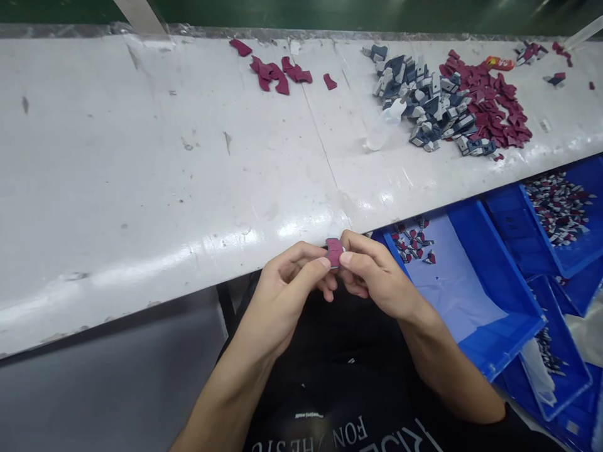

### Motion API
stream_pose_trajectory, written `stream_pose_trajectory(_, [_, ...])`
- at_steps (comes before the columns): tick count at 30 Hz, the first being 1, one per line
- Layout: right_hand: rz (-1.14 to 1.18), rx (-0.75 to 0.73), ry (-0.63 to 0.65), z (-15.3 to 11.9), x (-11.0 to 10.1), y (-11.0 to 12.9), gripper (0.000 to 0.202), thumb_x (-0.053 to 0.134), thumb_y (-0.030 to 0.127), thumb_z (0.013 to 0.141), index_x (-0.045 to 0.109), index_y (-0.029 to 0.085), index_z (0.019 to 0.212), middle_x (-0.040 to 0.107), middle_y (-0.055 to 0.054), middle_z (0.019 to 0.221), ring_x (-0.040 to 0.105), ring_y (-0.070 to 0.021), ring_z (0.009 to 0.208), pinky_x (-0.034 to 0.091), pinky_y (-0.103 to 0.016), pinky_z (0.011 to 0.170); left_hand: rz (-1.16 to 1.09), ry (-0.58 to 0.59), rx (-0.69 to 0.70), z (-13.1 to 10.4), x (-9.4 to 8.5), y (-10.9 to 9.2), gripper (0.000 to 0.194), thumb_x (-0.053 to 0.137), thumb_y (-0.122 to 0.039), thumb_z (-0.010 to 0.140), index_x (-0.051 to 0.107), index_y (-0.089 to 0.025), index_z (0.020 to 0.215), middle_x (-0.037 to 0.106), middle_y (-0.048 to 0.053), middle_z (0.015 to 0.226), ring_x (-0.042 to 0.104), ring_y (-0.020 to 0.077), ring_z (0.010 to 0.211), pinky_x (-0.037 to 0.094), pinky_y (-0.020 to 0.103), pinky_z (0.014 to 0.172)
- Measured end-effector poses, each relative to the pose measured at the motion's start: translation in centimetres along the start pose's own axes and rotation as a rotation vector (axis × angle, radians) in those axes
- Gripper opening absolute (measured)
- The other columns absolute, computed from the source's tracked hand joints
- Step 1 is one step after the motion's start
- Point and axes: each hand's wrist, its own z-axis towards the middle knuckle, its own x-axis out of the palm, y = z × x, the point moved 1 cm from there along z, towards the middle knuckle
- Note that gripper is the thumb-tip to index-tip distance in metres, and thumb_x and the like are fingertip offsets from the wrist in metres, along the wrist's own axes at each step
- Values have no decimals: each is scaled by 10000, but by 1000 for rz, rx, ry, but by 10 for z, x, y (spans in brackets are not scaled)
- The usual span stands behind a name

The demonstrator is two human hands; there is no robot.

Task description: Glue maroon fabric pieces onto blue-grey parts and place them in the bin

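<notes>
Both hands meet at the table's front edge around one small maroon piece (334, 252) with a grey underside. My left hand (294, 276) pinches its left side between thumb and fingers. On its right side, my right hand (372, 270) has thumb and forefinger pressed against it. Further back on the white table (188, 176) lies a heap of dark blue and grey parts (431, 103), touching a pile of maroon pieces (499, 110). A few loose maroon pieces (271, 74) are scattered at the back middle.
A translucent white object (389, 119) lies by the grey heap, and an orange-red packet (500, 63) on the maroon pile. To the right, below the table, a blue bin (509, 295) holds assembled pieces (412, 243) on a white sheet. More blue bins (560, 267) stand beyond.
</notes>
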Motion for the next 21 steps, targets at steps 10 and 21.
stream_pose_trajectory(10, [-82, -69, -34, -4, -2, -3, 336, 746, 452, 1074, 569, 235, 889, 574, 54, 742, 422, -95, 572, 341, -255, 527, 45, -39, 1, 4, 4, 2, 165, 794, -358, 974, 806, -209, 903, 740, 23, 811, 692, 149, 734, 609, 262, 674])
stream_pose_trajectory(21, [-166, -91, -15, -16, -4, 1, 311, 752, 371, 1063, 553, 235, 867, 662, 28, 789, 540, -122, 648, 414, -264, 577, 131, 21, 91, 6, 2, 1, 147, 824, -395, 1011, 807, -254, 973, 755, -11, 841, 702, 129, 758, 606, 242, 707])
